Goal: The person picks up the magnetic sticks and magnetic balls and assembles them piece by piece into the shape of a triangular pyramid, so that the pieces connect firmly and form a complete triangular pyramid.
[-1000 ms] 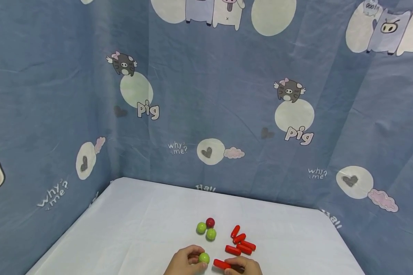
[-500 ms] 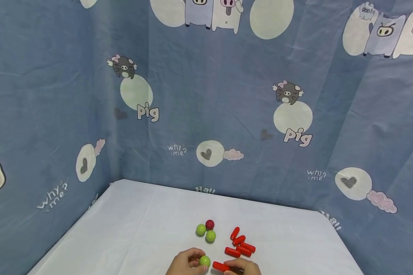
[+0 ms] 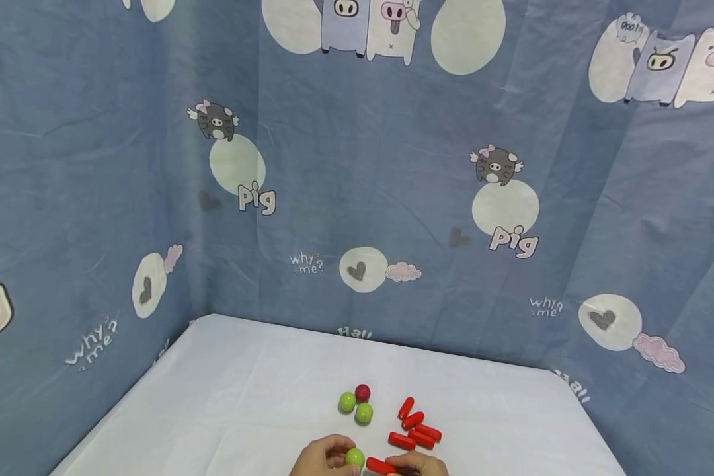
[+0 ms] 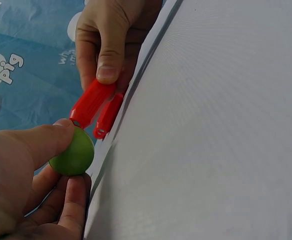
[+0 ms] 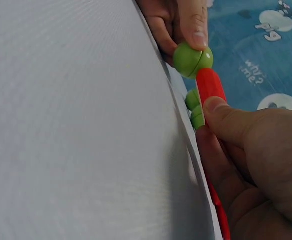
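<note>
Between thumb and fingers, my left hand (image 3: 323, 456) pinches a green ball (image 3: 354, 457); a seam line crosses the ball (image 5: 193, 60) in the right wrist view. My right hand (image 3: 419, 463) grips a red stick-shaped piece (image 3: 381, 466) with flat facets. In the left wrist view, the end of that red piece (image 4: 92, 102) points at the green ball (image 4: 73, 154) and is very close to it or touching; I cannot tell which. Both hands are near the front of the table, at the bottom of the head view.
Beyond the hands, two green balls (image 3: 364, 413) and a dark red ball (image 3: 362, 393) sit together on the white table (image 3: 262, 396). Several red stick-shaped pieces (image 3: 402, 441) lie loosely grouped to their right. A blue patterned cloth (image 3: 357, 198) hangs behind and at the left.
The whole scene has shifted slightly down in the head view. Both hands keep their hold on the green ball and the red piece, staying close together with little movement.
</note>
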`<action>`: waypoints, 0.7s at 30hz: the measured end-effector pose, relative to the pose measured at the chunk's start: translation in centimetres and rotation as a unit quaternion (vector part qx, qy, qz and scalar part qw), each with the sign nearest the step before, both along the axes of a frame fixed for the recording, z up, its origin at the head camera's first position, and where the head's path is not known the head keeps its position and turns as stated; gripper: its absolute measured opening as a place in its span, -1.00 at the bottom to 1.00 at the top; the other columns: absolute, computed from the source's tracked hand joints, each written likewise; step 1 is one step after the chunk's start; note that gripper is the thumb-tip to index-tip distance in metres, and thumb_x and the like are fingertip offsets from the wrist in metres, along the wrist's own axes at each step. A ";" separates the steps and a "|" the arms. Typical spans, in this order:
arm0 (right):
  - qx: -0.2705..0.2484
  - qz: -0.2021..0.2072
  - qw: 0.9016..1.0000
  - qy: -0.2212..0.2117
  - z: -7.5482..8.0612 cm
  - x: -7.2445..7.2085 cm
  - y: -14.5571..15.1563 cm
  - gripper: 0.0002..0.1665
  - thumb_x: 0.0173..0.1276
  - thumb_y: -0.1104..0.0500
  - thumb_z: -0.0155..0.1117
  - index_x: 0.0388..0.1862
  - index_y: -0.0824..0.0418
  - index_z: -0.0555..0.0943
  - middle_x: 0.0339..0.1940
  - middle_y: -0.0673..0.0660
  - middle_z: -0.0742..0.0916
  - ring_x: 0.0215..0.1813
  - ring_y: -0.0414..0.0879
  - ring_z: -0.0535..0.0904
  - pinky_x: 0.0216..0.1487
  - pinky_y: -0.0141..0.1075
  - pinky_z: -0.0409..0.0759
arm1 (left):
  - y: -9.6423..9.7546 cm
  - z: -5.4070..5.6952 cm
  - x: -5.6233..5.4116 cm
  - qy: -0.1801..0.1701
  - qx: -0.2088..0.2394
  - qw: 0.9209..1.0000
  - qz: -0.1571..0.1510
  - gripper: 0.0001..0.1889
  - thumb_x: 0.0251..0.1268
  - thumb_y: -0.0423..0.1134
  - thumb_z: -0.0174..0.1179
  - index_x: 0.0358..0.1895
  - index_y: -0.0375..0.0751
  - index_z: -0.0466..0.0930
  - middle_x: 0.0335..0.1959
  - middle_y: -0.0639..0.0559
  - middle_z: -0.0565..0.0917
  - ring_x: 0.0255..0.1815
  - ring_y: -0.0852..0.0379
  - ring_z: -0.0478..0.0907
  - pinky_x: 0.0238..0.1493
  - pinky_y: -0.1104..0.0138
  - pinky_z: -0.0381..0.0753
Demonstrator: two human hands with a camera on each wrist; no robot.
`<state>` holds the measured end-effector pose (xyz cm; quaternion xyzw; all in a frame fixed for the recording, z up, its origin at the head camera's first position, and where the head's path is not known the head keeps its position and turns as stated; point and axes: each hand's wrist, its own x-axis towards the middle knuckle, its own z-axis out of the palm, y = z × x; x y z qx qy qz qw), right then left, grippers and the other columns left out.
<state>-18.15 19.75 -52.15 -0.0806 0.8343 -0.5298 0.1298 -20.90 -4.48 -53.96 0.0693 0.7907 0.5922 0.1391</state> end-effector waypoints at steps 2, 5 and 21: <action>0.002 -0.004 1.000 0.003 -0.1 0.0 -0.1 -0.49 0.26 -0.03 0.52 0.03 0.31 0.75 -0.15 0.14 0.83 -0.15 -0.09 0.71 -0.03 -0.15 0.75 | 0.0 0.0 0.1 0.003 0.003 1.000 -0.003 -0.68 0.17 -0.27 0.47 -0.04 -0.28 0.67 -0.20 0.05 0.73 -0.21 0.17 0.64 -0.08 0.21 0.69; 0.001 -0.007 1.000 0.005 -0.1 0.1 -0.2 -0.49 0.25 -0.04 0.53 0.02 0.30 0.75 -0.17 0.13 0.83 -0.16 -0.10 0.70 -0.03 -0.17 0.75 | 0.0 0.0 0.2 0.005 0.008 1.000 -0.005 -0.68 0.18 -0.27 0.46 -0.03 -0.28 0.67 -0.19 0.04 0.72 -0.21 0.16 0.63 -0.08 0.22 0.69; 0.001 -0.013 1.000 0.017 0.0 0.2 -0.4 -0.50 0.24 -0.04 0.53 0.00 0.30 0.76 -0.19 0.13 0.83 -0.18 -0.10 0.69 -0.05 -0.21 0.75 | 0.0 0.3 0.2 0.006 0.011 1.000 -0.006 -0.67 0.16 -0.26 0.47 -0.03 -0.28 0.67 -0.19 0.04 0.72 -0.21 0.17 0.63 -0.08 0.24 0.69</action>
